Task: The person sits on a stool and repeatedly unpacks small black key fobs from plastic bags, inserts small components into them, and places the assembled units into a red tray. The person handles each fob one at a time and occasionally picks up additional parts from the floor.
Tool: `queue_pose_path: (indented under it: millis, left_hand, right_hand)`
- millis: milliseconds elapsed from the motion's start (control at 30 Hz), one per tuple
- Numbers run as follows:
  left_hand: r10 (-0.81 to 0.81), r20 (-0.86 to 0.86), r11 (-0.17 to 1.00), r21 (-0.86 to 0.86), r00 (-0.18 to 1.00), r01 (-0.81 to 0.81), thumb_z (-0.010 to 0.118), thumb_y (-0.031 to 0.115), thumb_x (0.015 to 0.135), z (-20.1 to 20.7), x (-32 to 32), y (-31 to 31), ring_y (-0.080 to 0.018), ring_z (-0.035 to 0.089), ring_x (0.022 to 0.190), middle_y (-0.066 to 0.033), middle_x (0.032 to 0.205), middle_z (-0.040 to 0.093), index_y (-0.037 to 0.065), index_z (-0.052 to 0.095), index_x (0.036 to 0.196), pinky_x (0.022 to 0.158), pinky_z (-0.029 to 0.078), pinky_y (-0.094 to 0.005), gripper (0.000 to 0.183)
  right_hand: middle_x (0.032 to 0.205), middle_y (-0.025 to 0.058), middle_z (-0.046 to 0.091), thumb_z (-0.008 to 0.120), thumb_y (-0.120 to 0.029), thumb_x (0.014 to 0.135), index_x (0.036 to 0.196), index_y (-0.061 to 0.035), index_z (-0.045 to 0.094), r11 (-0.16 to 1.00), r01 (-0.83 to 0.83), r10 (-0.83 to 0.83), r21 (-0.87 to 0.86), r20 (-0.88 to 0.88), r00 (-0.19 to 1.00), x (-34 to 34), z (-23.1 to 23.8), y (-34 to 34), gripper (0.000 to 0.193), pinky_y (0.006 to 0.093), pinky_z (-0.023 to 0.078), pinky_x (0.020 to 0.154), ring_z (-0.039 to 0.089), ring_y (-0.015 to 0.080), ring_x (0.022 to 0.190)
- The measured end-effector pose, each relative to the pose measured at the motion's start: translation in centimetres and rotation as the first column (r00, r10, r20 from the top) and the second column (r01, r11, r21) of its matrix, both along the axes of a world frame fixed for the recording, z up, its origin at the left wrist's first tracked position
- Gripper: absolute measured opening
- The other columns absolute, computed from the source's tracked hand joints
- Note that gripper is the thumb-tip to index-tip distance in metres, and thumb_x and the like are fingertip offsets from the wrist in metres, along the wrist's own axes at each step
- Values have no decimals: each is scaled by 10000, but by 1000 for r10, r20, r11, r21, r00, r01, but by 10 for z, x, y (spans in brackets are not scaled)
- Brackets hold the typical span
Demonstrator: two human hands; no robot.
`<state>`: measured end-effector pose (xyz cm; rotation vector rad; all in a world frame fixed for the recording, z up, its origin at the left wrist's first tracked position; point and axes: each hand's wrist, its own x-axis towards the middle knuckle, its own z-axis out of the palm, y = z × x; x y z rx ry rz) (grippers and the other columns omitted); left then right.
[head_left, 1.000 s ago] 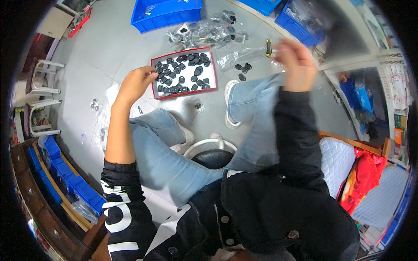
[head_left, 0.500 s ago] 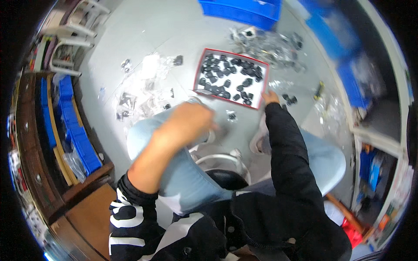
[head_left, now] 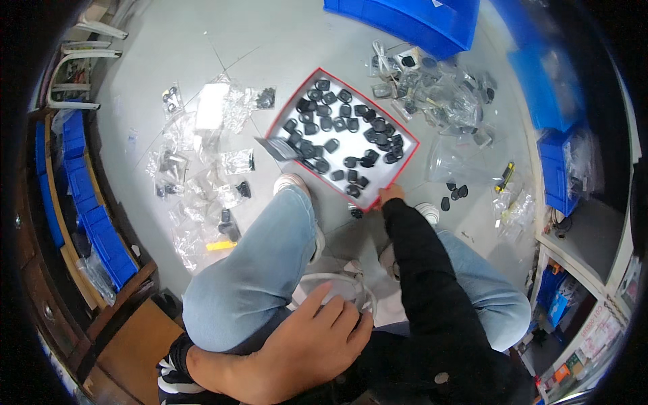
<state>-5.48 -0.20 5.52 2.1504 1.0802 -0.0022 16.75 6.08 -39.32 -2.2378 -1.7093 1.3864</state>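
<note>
A shallow white box with a red rim (head_left: 413, 150) holds many small black plastic pieces (head_left: 339, 123) that look like key fob shells. It sits askew on the floor beyond my knees. A dark flap-like piece (head_left: 277, 148) sticks out at its left corner. My right hand (head_left: 390, 194) has its fingers closed on the near corner of the box. Close to my body, over my lap, my left hand (head_left: 317, 337) hovers with bent, slightly parted fingers and nothing visible in it; its palm is hidden. Several loose black pieces (head_left: 455, 194) lie right of the box.
Clear plastic bags with parts (head_left: 445, 94) pile up beyond the box, beside a blue bin (head_left: 405, 23). More small bags (head_left: 196, 169) and a yellow strip (head_left: 220, 246) lie to the left. A yellow-black cutter (head_left: 505, 175) is at right. A white bucket-like container (head_left: 337, 278) stands between my legs.
My left hand has drawn back from near the box to my lap. The box has turned clockwise, its near corner moving toward me with my right hand on it. The view has shifted.
</note>
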Motion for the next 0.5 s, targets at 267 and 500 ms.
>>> queue_pose_path:
  millis: [267,500]
  left_hand:
    - [41,-35,999,-2,999,-41,521,211,762,-1,-10,5,-220,520,903,-101,913,553,85,564,1006,881,372,-395,278]
    - [55,-46,997,-56,997,-58,490,188,777,0,-11,5,-211,522,921,-104,944,558,116,573,1014,878,373,-396,261]
  right_hand:
    - [841,259,539,437,32,725,1058,69,361,602,512,-799,-613,-467,380,-125,55,28,344,465,535,552,598,385,672]
    - [923,275,507,419,30,739,1037,57,380,508,510,-860,-695,-438,260,-160,51,82,302,488,517,652,580,381,798]
